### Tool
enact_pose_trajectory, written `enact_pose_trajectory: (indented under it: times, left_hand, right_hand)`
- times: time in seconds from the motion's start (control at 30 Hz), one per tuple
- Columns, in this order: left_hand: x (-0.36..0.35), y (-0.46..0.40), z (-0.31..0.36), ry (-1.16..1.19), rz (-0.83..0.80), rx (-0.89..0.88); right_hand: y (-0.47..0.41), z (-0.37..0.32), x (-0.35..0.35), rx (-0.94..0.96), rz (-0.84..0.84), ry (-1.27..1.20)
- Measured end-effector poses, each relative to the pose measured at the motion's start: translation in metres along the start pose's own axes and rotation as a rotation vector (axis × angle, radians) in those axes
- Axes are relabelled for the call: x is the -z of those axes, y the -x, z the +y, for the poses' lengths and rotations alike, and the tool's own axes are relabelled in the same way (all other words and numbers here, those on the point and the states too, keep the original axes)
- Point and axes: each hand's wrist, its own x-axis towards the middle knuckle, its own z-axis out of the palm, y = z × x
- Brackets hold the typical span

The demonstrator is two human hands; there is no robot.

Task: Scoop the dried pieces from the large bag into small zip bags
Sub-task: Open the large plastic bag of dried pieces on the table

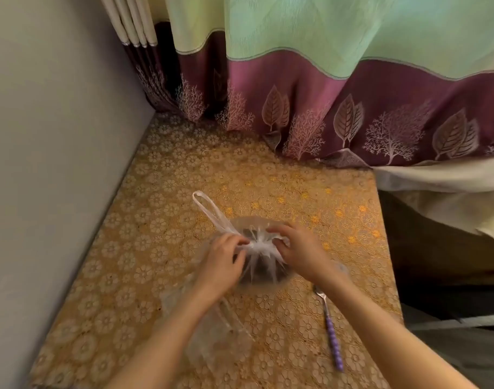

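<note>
A large clear plastic bag with dark dried pieces inside sits in the middle of the table, its top gathered into a knot. My left hand pinches the knot from the left and my right hand pinches it from the right. One bag handle loop trails away to the far left. Clear small zip bags lie flat under my left forearm. A spoon with a purple beaded handle lies to the right of the bag.
The table wears a golden floral lace cover. A grey wall runs along its left side. A green and purple curtain hangs over the far edge. The table's right edge drops to a dark gap.
</note>
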Motion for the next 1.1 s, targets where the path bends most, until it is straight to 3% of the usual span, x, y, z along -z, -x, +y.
enact_pose_trajectory:
  times: [0.13, 0.23, 0.53, 0.63, 0.73, 0.83, 0.93, 1.1]
  left_hand:
    - [-0.024, -0.025, -0.010, -0.183, 0.010, -0.105]
    - [-0.039, -0.040, -0.029, -0.220, 0.026, -0.168]
    - [-0.023, -0.094, -0.030, -0.148, 0.163, -0.406]
    - [-0.009, -0.106, -0.033, -0.169, 0.282, -0.471]
    - [0.003, -0.116, -0.046, -0.149, 0.388, -0.429]
    - [0.007, -0.122, -0.056, 0.001, 0.268, -0.362]
    - [0.003, -0.116, -0.048, 0.257, 0.140, -0.417]
    - [-0.010, -0.095, -0.034, 0.084, 0.248, -0.433]
  right_hand:
    - [-0.034, 0.012, -0.010, 0.182, -0.192, 0.355]
    - [-0.050, 0.028, -0.021, 0.219, -0.197, 0.363]
    - [-0.095, 0.045, 0.008, 0.216, 0.003, -0.006]
    - [-0.102, 0.062, 0.019, 0.203, 0.173, -0.097]
    - [-0.103, 0.087, 0.024, 0.161, 0.343, -0.273]
    - [-0.104, 0.098, 0.020, 0.185, 0.395, -0.334]
    - [-0.101, 0.090, 0.015, 0.250, 0.455, -0.346]
    - [-0.070, 0.073, -0.003, 0.314, 0.549, -0.331]
